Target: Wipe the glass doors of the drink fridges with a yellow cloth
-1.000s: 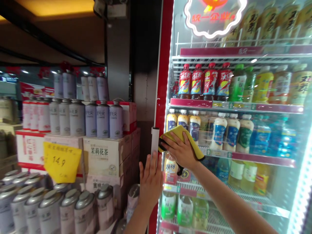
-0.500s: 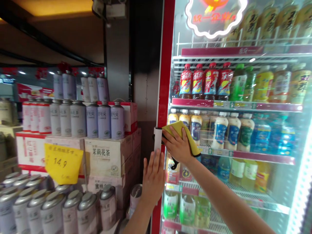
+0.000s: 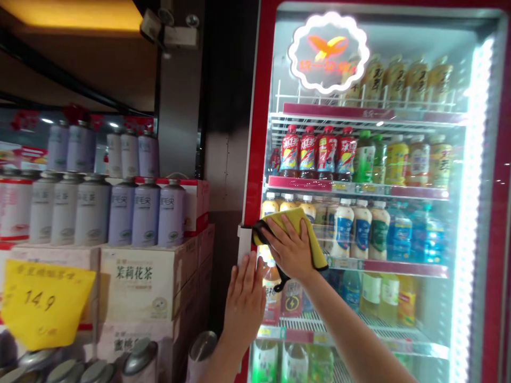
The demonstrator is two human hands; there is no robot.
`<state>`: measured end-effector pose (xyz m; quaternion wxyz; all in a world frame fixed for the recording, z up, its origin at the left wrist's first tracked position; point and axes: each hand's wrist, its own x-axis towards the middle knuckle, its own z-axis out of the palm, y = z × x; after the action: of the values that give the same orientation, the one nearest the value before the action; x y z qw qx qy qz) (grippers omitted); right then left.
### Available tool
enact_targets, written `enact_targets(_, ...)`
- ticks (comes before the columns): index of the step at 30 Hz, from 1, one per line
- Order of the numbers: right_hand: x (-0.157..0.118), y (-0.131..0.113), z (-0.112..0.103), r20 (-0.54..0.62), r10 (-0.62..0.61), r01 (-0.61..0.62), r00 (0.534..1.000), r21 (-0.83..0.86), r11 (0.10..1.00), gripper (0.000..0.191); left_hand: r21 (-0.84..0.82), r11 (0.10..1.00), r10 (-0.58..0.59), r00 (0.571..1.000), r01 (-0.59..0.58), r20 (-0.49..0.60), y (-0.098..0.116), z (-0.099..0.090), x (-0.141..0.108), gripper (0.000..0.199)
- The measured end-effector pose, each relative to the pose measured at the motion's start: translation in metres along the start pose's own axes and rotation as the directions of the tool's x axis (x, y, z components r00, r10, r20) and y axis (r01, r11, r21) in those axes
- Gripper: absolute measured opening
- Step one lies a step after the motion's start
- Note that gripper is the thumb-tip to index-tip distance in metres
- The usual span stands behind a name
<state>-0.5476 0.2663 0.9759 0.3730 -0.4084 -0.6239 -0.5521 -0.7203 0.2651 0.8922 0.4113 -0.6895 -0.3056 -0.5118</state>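
Note:
My right hand (image 3: 291,250) presses a yellow cloth (image 3: 318,247) with dark edging flat against the glass door of a drinks fridge. Its fingers lie spread over the cloth, whose dark loop hangs below the palm. My left hand (image 3: 244,303) rests with fingers outstretched on the white handle strip (image 3: 244,243) at the door's left edge, holding nothing. The red door frame (image 3: 257,159) rises above both hands. Behind the glass, rows of bottled drinks (image 3: 344,229) fill the shelves.
To the left, grey and lilac tea canisters (image 3: 146,213) stand on stacked boxes (image 3: 139,284), with a yellow price sign (image 3: 46,303) in front. More canisters (image 3: 139,361) are low down, close to my left forearm. A lit round sign (image 3: 328,52) glows on the fridge's upper part.
My view has shifted right and up, showing more of the fridge. The cloth now lies flatter, its dark-edged left corner nearer the handle. My left hand stays at the handle.

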Motion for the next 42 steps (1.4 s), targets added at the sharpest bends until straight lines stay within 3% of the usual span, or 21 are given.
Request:
enact_targets(2,0.012,0.018,-0.005,-0.024,0.062,-0.062,0.998,-0.028,0.998,0.046,0.001,1.000,0.005,1.000,-0.005,-0.025,0.001,0.003,0.013,0.068)
enact_targets(4,0.006,0.033,-0.012,-0.045,0.143,-0.145,0.989,-0.056,0.988,0.047,0.019,1.000,0.007,0.999,-0.007,-0.035,0.001,0.004,0.023,0.069)
enact_targets(6,-0.017,0.039,-0.016,-0.072,0.227,-0.232,0.971,-0.079,0.969,0.047,0.024,1.000,0.013,0.999,-0.012,-0.038,0.003,0.004,0.028,0.070)
enact_targets(9,-0.056,0.029,-0.016,-0.118,0.318,-0.329,0.941,-0.091,0.940,0.045,0.005,0.998,0.056,0.997,-0.056,-0.047,0.006,0.003,0.029,0.069)
enact_targets(12,-0.063,0.016,-0.013,-0.054,0.243,-0.246,0.969,-0.071,0.967,0.048,-0.028,0.991,0.126,0.990,-0.128,-0.070,0.013,0.007,0.030,0.069)
enact_targets(15,-0.035,0.028,-0.016,0.034,0.122,-0.120,0.992,-0.048,0.992,0.050,-0.072,0.989,0.124,0.989,-0.131,-0.083,0.022,0.014,0.039,0.069)
enact_targets(18,-0.015,0.058,-0.022,-0.008,0.218,-0.217,0.976,-0.106,0.970,0.049,-0.103,0.993,0.052,0.997,-0.058,-0.062,0.027,0.023,0.049,0.071)
enact_targets(21,-0.034,0.076,-0.024,-0.083,0.350,-0.359,0.933,-0.170,0.918,0.049,-0.140,0.990,0.028,0.998,-0.036,-0.058,0.028,0.032,0.051,0.072)
enact_targets(25,-0.078,0.065,-0.022,-0.110,0.383,-0.398,0.917,-0.212,0.893,0.049,-0.171,0.984,0.034,0.998,-0.041,-0.046,0.029,0.042,0.046,0.072)
enact_targets(27,-0.081,0.062,-0.025,-0.052,0.316,-0.320,0.947,-0.210,0.924,0.049,-0.177,0.982,0.052,0.997,-0.060,-0.050,0.033,0.046,0.046,0.071)
enact_targets(30,-0.058,0.079,-0.039,0.058,0.232,-0.217,0.971,-0.189,0.958,0.047,-0.175,0.980,0.079,0.995,-0.090,-0.066,0.042,0.050,0.054,0.072)
enact_targets(33,-0.042,0.111,-0.052,0.058,0.286,-0.267,0.957,-0.219,0.938,0.047,-0.167,0.981,0.085,0.994,-0.096,-0.070,0.054,0.051,0.062,0.072)
enact_targets(35,-0.050,0.127,-0.055,0.005,0.364,-0.350,0.931,-0.257,0.901,0.049,-0.172,0.981,0.078,0.994,-0.091,-0.076,0.062,0.052,0.063,0.070)
enact_targets(38,-0.081,0.130,-0.052,-0.079,0.426,-0.430,0.901,-0.288,0.856,0.052,-0.183,0.980,0.057,0.994,-0.073,-0.091,0.075,0.057,0.061,0.068)
enact_targets(42,-0.104,0.121,-0.054,-0.043,0.376,-0.372,0.926,-0.280,0.885,0.049,-0.216,0.973,0.064,0.995,-0.079,-0.076,0.096,0.065,0.064,0.067)
